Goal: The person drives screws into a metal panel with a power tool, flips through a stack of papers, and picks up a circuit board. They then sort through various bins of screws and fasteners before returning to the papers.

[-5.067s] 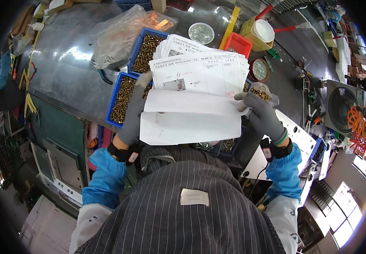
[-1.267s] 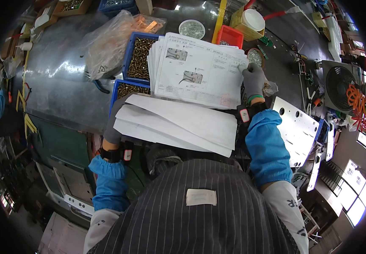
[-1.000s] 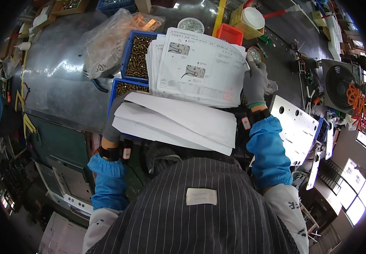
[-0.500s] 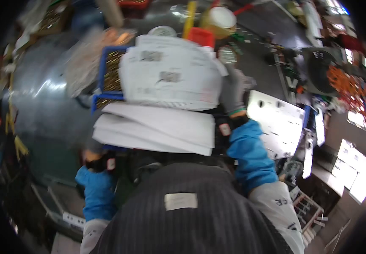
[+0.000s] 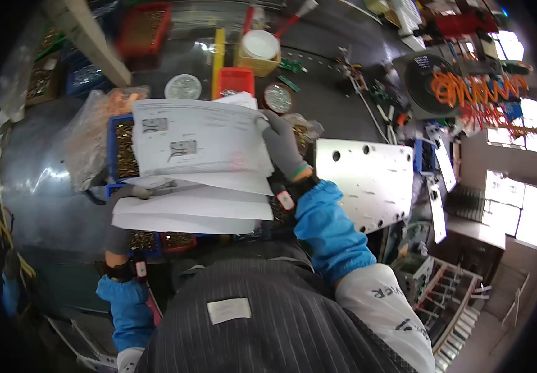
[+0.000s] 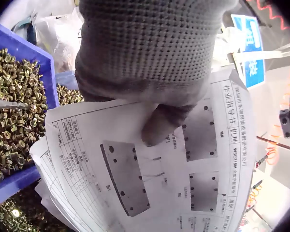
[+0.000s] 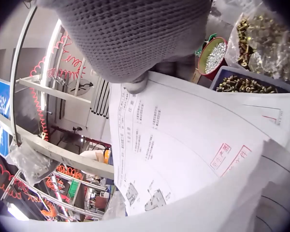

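Observation:
Printed sheets with drawings point(image 5: 200, 143) stand fanned above folded-over white pages point(image 5: 194, 211) in the head view. The left hand point(image 5: 122, 214), in a grey glove, grips the pages at their left side; its thumb lies over a printed page point(image 6: 169, 169) in the left wrist view. At the sheets' upper right corner, the right hand point(image 5: 282, 146) pinches the paper. In the right wrist view a fingertip of the right hand point(image 7: 135, 43) presses on the edge of a sheet with red stamps point(image 7: 193, 130). The fingers behind the paper are hidden.
Blue bins of brass screws point(image 5: 127, 149) sit beside and under the papers. Behind are a red bin point(image 5: 236, 81), a white dish point(image 5: 182, 87) and a round tub point(image 5: 278, 98). A white perforated panel point(image 5: 364, 180) lies to the right, near a fan point(image 5: 427, 81).
The head view has swung to the right. The left thumb now shows on top of the pages, and the upper folded page has lifted. The right hand stays at the sheets' upper right corner.

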